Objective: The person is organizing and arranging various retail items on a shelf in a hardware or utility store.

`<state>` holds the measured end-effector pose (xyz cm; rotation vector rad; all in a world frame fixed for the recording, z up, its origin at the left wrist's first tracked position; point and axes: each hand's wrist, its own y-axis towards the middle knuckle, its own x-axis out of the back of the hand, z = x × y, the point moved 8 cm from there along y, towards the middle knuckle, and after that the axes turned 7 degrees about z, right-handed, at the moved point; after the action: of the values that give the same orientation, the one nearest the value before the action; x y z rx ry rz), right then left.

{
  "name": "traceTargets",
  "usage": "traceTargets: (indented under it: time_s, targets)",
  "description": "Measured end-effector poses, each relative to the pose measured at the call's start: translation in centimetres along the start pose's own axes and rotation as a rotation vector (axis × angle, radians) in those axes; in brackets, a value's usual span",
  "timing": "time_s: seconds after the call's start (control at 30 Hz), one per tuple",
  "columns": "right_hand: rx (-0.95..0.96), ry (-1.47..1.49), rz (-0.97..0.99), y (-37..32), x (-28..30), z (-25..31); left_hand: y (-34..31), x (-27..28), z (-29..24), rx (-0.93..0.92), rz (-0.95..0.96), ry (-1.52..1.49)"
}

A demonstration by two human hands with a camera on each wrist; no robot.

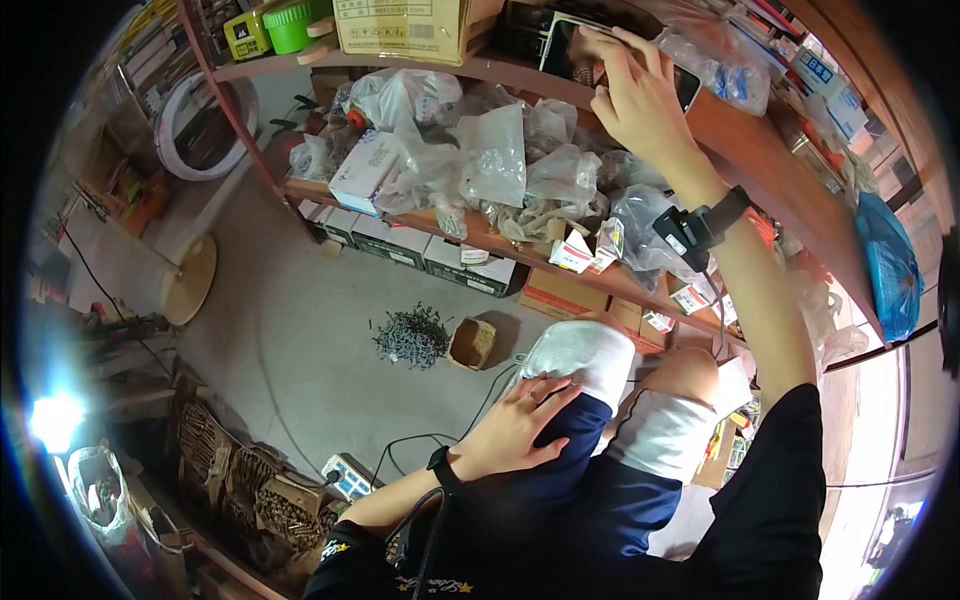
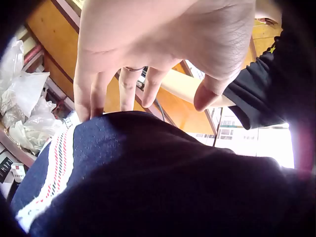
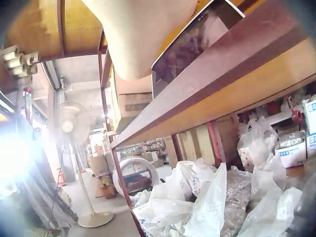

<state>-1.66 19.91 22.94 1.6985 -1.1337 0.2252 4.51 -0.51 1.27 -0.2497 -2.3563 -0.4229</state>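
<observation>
On the upper shelf lies a dark-screened device with a light edge (image 1: pixel 562 52), also visible in the right wrist view (image 3: pixel 190 47). Over its screen is the right hand (image 1: pixel 640 105), fingers spread and slightly bent, fingertips at the glass; whether they touch it is unclear. In the right wrist view only part of this hand (image 3: pixel 140 34) shows, its fingers hidden. The left hand (image 1: pixel 512 430) rests, fingers spread, on the dark blue shorts (image 1: pixel 570 450) over the left thigh. The left wrist view shows that hand (image 2: pixel 163 44) with its fingertips on the cloth (image 2: pixel 123 148).
Plastic bags (image 1: pixel 492 150) and small boxes (image 1: pixel 362 172) fill the shelf below. On the floor are a pile of dark small pieces (image 1: pixel 412 336) and a small open box (image 1: pixel 472 343). A power strip (image 1: pixel 348 478) with cables lies left of the person; a fan (image 3: pixel 75 121) stands farther off.
</observation>
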Motion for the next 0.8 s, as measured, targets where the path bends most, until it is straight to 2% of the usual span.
traceTargets:
  time_s: [0.2, 0.4, 0.8]
  targets:
    - [-0.029, -0.013, -0.001, -0.1, -0.2, 0.3, 0.1, 0.2, 0.0, -0.018, -0.003, 0.020]
    - [0.080, 0.019, 0.087, -0.2, -1.2, 1.8, 0.2, 0.3, -0.4, 0.001, -0.022, 0.052]
    - [-0.018, -0.054, 0.007, 0.0, -1.1, 1.5, 0.1, 0.4, 0.0, 0.012, -0.019, 0.028]
